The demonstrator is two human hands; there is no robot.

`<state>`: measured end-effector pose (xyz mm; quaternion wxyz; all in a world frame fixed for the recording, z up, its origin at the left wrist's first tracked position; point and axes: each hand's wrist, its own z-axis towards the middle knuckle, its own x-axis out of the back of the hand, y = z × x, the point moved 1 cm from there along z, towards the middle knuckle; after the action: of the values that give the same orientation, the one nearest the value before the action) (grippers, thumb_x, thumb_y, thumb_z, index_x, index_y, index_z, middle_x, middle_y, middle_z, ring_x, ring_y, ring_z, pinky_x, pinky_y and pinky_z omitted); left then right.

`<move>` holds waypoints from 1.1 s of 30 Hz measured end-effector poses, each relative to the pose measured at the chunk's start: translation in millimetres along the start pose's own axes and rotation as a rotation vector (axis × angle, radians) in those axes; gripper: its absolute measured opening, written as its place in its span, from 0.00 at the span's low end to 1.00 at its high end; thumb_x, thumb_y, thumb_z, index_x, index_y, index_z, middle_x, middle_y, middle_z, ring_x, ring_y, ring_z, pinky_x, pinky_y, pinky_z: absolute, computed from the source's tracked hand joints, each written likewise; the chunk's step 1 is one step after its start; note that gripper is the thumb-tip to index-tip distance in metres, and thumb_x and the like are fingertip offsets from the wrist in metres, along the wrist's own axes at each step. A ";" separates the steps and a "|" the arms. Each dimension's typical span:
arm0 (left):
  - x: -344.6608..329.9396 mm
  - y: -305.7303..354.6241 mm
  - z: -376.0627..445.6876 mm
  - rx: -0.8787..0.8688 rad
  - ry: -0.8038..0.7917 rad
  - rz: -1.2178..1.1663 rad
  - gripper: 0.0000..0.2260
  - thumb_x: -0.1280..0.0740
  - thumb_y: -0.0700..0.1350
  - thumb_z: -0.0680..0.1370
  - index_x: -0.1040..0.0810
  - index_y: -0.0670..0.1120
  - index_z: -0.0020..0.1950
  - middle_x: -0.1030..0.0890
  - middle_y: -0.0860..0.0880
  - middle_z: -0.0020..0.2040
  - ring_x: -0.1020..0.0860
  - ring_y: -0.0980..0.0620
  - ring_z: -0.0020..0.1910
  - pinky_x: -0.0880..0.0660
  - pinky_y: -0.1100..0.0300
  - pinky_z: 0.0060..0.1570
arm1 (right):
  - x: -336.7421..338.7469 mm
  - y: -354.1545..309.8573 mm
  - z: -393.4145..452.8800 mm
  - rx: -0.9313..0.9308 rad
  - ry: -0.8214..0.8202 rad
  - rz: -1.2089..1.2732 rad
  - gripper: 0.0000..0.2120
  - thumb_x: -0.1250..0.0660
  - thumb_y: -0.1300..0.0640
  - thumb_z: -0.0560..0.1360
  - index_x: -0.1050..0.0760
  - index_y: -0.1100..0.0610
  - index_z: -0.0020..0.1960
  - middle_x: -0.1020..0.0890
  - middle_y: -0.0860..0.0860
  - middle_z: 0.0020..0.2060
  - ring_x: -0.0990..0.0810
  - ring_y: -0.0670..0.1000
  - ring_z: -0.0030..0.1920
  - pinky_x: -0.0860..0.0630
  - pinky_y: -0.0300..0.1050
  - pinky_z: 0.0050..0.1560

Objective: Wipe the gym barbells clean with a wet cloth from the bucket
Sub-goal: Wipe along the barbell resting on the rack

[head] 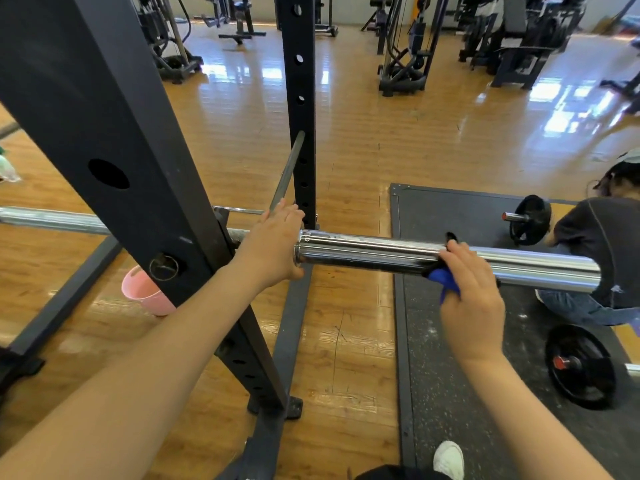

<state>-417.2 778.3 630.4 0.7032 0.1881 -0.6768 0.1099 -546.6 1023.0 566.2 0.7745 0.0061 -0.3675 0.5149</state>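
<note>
The barbell is rested across the black rack, its collar end gripped by the curled left hand, while a blue cloth is clutched against its chrome sleeve by the right hand, with the pink bucket on the floor behind the upright.

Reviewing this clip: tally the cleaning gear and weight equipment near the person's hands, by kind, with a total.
Chrome steel barbell on the rack: 1
Blue wet cloth, gripped by the right hand on the sleeve: 1
Pink plastic bucket: 1
Black round weight plates on the mat: 2
Total: 5
</note>
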 end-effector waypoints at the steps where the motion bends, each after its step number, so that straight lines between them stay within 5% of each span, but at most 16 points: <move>1: 0.8 0.3 0.4 -0.002 0.002 -0.001 0.44 0.24 0.49 0.68 0.46 0.42 0.76 0.45 0.45 0.77 0.53 0.48 0.77 0.53 0.53 0.74 | -0.5 0.1 -0.7 -0.032 0.017 0.018 0.18 0.44 0.66 0.73 0.24 0.67 0.59 0.22 0.61 0.58 0.28 0.57 0.63 0.37 0.41 0.70; 6: 4.5 2.2 -2.0 -0.007 -0.002 0.009 0.46 0.24 0.50 0.68 0.48 0.42 0.76 0.44 0.46 0.77 0.53 0.48 0.77 0.54 0.55 0.73 | -25.5 -51.3 3.8 0.019 -0.052 0.080 0.16 0.39 0.71 0.72 0.23 0.66 0.58 0.21 0.61 0.58 0.24 0.61 0.62 0.32 0.58 0.64; 9: 4.0 1.6 -6.8 0.031 0.057 0.058 0.50 0.25 0.53 0.69 0.57 0.42 0.77 0.49 0.46 0.78 0.55 0.48 0.77 0.54 0.54 0.74 | -29.0 -61.6 12.4 0.114 -0.182 0.106 0.22 0.29 0.77 0.65 0.22 0.66 0.58 0.20 0.60 0.58 0.23 0.61 0.61 0.33 0.59 0.63; 13: -11.2 4.1 -23.2 0.027 0.189 0.289 0.52 0.31 0.61 0.72 0.66 0.41 0.74 0.56 0.43 0.78 0.57 0.45 0.77 0.58 0.51 0.73 | -5.7 -29.6 17.0 0.038 -0.123 0.010 0.25 0.31 0.81 0.63 0.22 0.67 0.57 0.19 0.61 0.56 0.21 0.61 0.57 0.35 0.58 0.62; 18: -21.3 0.1 -18.8 0.010 0.276 0.239 0.46 0.19 0.45 0.58 0.37 0.34 0.71 0.30 0.37 0.69 0.34 0.38 0.70 0.42 0.47 0.67 | -7.4 -33.4 24.1 -0.019 -0.090 0.009 0.19 0.39 0.72 0.66 0.21 0.68 0.56 0.18 0.61 0.52 0.20 0.62 0.54 0.30 0.49 0.61; 23: -11.0 1.6 -10.7 0.004 0.148 0.150 0.37 0.31 0.43 0.74 0.48 0.40 0.76 0.47 0.43 0.77 0.55 0.46 0.77 0.60 0.56 0.72 | -29.2 -67.9 40.0 0.128 -0.245 0.094 0.18 0.31 0.76 0.66 0.21 0.67 0.55 0.17 0.61 0.51 0.19 0.62 0.53 0.26 0.58 0.57; 29: -1.8 -1.1 -6.0 -0.002 0.032 0.095 0.36 0.33 0.45 0.76 0.50 0.41 0.76 0.50 0.45 0.78 0.55 0.48 0.77 0.56 0.52 0.75 | -21.1 -54.3 -22.2 0.191 -0.281 0.036 0.30 0.28 0.80 0.59 0.22 0.65 0.59 0.21 0.59 0.59 0.23 0.59 0.61 0.28 0.61 0.60; 33: 6.1 0.7 0.9 0.012 -0.072 0.088 0.41 0.28 0.44 0.72 0.50 0.41 0.76 0.49 0.45 0.78 0.55 0.47 0.77 0.52 0.51 0.75 | -6.4 -51.7 -35.5 0.161 -0.189 0.149 0.24 0.32 0.80 0.64 0.22 0.66 0.58 0.23 0.56 0.59 0.26 0.54 0.62 0.27 0.55 0.61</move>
<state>-417.9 777.9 636.5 0.6717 0.1662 -0.7086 0.1381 -486.5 1007.4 555.8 0.6931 0.0891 -0.3958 0.5959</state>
